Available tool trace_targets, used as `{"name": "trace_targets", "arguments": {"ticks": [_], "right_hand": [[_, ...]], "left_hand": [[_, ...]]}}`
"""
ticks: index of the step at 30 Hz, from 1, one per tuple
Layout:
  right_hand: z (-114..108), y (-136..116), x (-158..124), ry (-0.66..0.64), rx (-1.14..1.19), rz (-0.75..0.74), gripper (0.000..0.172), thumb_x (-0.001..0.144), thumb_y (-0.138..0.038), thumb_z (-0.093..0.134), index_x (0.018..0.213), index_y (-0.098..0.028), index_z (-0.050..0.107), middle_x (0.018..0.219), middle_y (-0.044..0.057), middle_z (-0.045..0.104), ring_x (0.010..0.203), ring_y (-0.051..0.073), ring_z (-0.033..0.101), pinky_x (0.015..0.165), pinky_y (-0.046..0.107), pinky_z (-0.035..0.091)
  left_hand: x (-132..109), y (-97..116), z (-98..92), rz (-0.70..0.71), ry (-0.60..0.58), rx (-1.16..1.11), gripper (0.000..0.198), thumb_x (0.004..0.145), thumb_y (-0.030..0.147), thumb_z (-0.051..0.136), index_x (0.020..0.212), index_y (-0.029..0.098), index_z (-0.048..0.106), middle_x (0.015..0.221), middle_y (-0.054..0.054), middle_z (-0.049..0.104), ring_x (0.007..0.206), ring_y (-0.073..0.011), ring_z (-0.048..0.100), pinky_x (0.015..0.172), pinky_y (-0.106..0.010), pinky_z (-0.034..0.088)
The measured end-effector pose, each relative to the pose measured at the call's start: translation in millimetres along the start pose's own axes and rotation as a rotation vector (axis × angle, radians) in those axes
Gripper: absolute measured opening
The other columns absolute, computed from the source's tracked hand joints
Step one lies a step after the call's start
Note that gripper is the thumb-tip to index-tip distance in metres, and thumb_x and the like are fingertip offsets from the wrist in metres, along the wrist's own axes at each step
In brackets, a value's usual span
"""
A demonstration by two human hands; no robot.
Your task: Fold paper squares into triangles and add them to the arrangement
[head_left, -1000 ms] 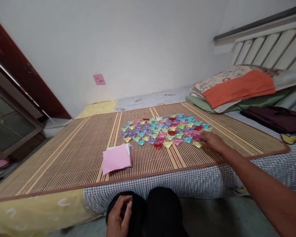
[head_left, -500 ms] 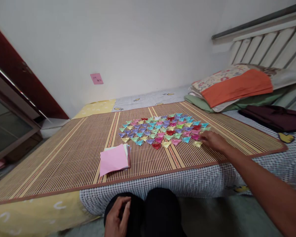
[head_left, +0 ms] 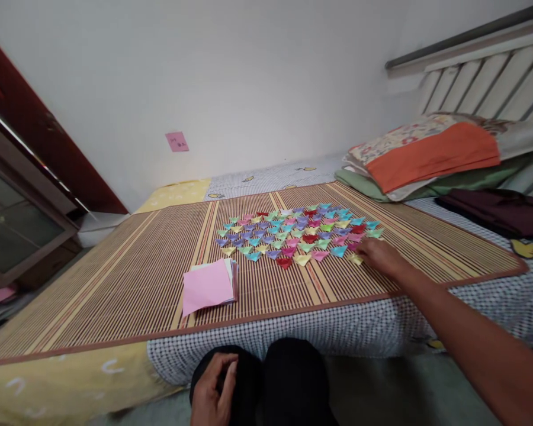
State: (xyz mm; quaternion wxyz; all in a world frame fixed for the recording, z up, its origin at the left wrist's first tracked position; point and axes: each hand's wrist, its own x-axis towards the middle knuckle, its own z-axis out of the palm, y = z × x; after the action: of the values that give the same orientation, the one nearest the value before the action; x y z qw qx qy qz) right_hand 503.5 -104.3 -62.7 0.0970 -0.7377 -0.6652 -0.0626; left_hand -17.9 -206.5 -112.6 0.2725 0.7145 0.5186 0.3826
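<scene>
Rows of small folded paper pieces in many colours lie on the striped bamboo mat. At the right end of the front row, my right hand reaches down with fingers pressed together, touching or nearly touching a yellow folded piece; whether it grips anything is too small to tell. A red folded piece sits farther left in that row. Left of the group rests a stack of paper squares, a pink sheet on top. My left hand lies on my left knee, fingers curled, with nothing visible in it.
Pillows with an orange band are piled at the back right beside a dark folded cloth. A white wall with a pink note stands behind the bed. A glass-fronted cabinet is at the left.
My right hand has lowered slightly towards the yellow folded piece, its fingers now partly over it. My left hand stays on the knee. The whole view has shifted slightly.
</scene>
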Motion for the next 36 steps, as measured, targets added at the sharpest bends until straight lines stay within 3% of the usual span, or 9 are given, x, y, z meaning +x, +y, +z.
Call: {"name": "trace_targets", "arguments": {"ticks": [6,12,16,20,23,26,29,31,36], "right_hand": [[-7,-5,-1,-0.048,-0.021,-0.005,0.020,0.088,-0.014,0.058,0.081,-0.016,0.077,0.090,0.013,0.074,0.085,0.026,0.068,0.071,0.030,0.041],[-25,-38,-10,0.082,0.088,-0.015,0.025,0.091,-0.013,0.055,0.107,-0.011,0.074,0.109,0.021,0.070,0.093,0.033,0.068,0.075,0.038,0.047],[-28,-114,-17,0.168,0.322,-0.162,0.017,0.095,-0.014,0.056,0.103,-0.016,0.071,0.102,0.014,0.071,0.097,0.028,0.068,0.085,0.038,0.051],[-23,-231,-31,0.137,0.484,-0.378,0.009,0.094,-0.016,0.067,0.103,-0.018,0.070,0.103,0.007,0.072,0.101,0.021,0.067,0.090,0.030,0.052],[-14,-317,-39,0.103,0.546,-0.510,0.017,0.089,-0.019,0.077,0.105,-0.020,0.071,0.105,0.005,0.072,0.104,0.020,0.066,0.093,0.029,0.050],[-1,-382,-38,0.077,0.552,-0.564,0.024,0.085,-0.021,0.080,0.107,-0.018,0.072,0.108,0.008,0.072,0.105,0.024,0.065,0.093,0.035,0.049],[13,-418,-32,0.069,0.533,-0.536,0.004,0.090,-0.016,0.073,0.093,-0.016,0.073,0.101,0.012,0.072,0.098,0.028,0.064,0.084,0.038,0.048],[19,-429,-29,0.086,0.533,-0.510,0.012,0.094,-0.010,0.063,0.087,-0.016,0.072,0.096,0.012,0.072,0.094,0.027,0.064,0.081,0.037,0.046],[11,-413,-31,0.196,0.581,-0.432,0.019,0.099,-0.009,0.055,0.088,-0.017,0.068,0.095,0.009,0.070,0.090,0.023,0.063,0.081,0.033,0.044]], "left_hand": [[-2,1,0.5,-0.014,-0.015,-0.028,0.029,0.097,0.046,0.059,0.098,0.022,0.074,0.088,-0.006,0.074,0.083,-0.0236,0.072,0.075,-0.030,0.058],[-5,2,5.5,-0.005,-0.014,-0.042,0.024,0.099,0.039,0.057,0.097,0.022,0.073,0.090,-0.007,0.073,0.085,-0.0239,0.070,0.077,-0.031,0.056],[-6,5,12.9,0.076,-0.026,-0.012,0.019,0.101,0.030,0.053,0.097,0.021,0.069,0.092,-0.007,0.070,0.087,-0.0220,0.069,0.077,-0.030,0.054],[-5,10,18.9,0.129,-0.039,0.038,0.017,0.100,0.023,0.051,0.098,0.021,0.067,0.092,-0.007,0.069,0.086,-0.0212,0.068,0.077,-0.031,0.053],[-6,11,20.4,0.121,-0.049,0.056,0.017,0.099,0.019,0.050,0.097,0.020,0.067,0.091,-0.007,0.069,0.086,-0.0211,0.067,0.078,-0.031,0.053],[-8,9,19.8,0.110,-0.045,0.054,0.019,0.098,0.016,0.048,0.097,0.019,0.067,0.093,-0.008,0.069,0.087,-0.0217,0.068,0.079,-0.032,0.053],[-10,7,17.9,0.108,-0.049,0.032,0.021,0.097,0.014,0.047,0.099,0.018,0.068,0.096,-0.009,0.071,0.090,-0.0227,0.068,0.082,-0.033,0.052],[-10,6,16.4,0.103,-0.056,0.008,0.023,0.097,0.014,0.046,0.101,0.018,0.069,0.098,-0.010,0.071,0.093,-0.0231,0.067,0.085,-0.034,0.052],[-11,5,12.7,0.053,-0.050,-0.072,0.025,0.099,0.022,0.047,0.095,0.018,0.071,0.094,-0.011,0.071,0.090,-0.0245,0.066,0.083,-0.035,0.050]]}}
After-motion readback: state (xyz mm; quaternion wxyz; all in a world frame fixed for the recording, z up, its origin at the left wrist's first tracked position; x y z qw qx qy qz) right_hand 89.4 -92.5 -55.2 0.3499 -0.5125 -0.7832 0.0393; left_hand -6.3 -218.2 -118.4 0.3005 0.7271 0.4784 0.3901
